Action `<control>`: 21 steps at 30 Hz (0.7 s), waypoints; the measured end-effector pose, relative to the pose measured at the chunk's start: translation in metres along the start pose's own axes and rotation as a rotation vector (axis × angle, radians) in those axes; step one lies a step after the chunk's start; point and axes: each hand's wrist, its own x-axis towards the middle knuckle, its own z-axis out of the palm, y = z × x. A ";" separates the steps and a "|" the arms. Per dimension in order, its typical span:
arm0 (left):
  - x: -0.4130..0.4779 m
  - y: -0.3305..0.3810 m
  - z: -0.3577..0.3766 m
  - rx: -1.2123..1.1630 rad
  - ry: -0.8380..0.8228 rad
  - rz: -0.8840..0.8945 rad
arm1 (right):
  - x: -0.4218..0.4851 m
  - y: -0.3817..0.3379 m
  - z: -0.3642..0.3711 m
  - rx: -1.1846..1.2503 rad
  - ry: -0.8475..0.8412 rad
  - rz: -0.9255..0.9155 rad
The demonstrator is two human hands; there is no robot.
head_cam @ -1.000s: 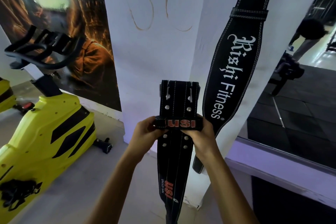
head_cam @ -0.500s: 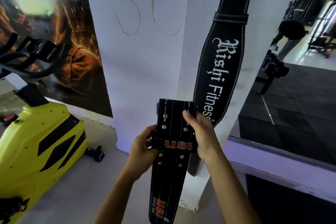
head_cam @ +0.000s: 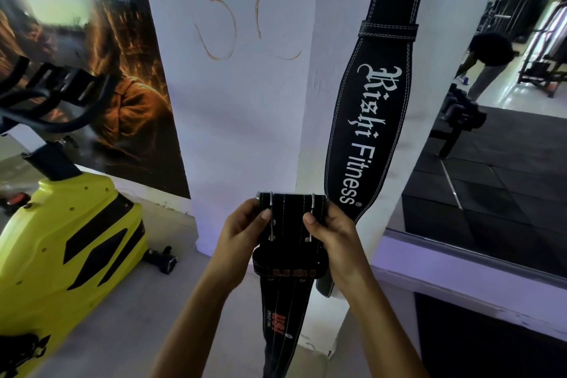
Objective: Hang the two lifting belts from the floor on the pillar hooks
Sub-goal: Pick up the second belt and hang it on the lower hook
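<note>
Both hands are engaged on one belt. The left hand [head_cam: 242,236] grips the left edge of the USI belt [head_cam: 290,242] at its buckle end, thumb laid over the front face beside the left metal prong. The right hand [head_cam: 333,238] grips the opposite edge in the same manner, thumb beside the right prong. Each hand is closed on the belt; neither is free.

Between the two hands the buckle end stands upright, its top edge just above the thumbs. Below the thumbs sits the keeper loop carrying red lettering, and from there the strap hangs straight down between the forearms and runs out of the bottom of the view. This belt is off the floor and touches no hook in view.

Up and to the right of the right hand, the Rishi Fitness belt [head_cam: 365,120] hangs flat against the white pillar [head_cam: 264,107]. Its wide lettered section ends just beside the right hand, and a narrower tail shows behind that wrist. Its upper end leaves the frame, so the hook carrying it cannot be confirmed.

Directly beyond both hands is the pillar face, bearing an orange painted mark [head_cam: 233,6] high above them. Well to the left of the left hand stands a yellow exercise bike [head_cam: 70,233], with a dark poster [head_cam: 101,49] on the wall behind it. Far to the right of the right hand lies a mirror [head_cam: 497,120], in which a bending figure appears, too small to describe.
</note>
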 end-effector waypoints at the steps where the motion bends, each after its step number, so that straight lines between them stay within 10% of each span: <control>1: 0.000 0.001 0.002 0.005 -0.003 0.017 | 0.000 0.000 -0.002 -0.017 -0.003 -0.014; 21: 0.028 0.025 0.047 0.161 0.152 0.228 | -0.007 -0.048 -0.021 -0.454 0.217 -0.438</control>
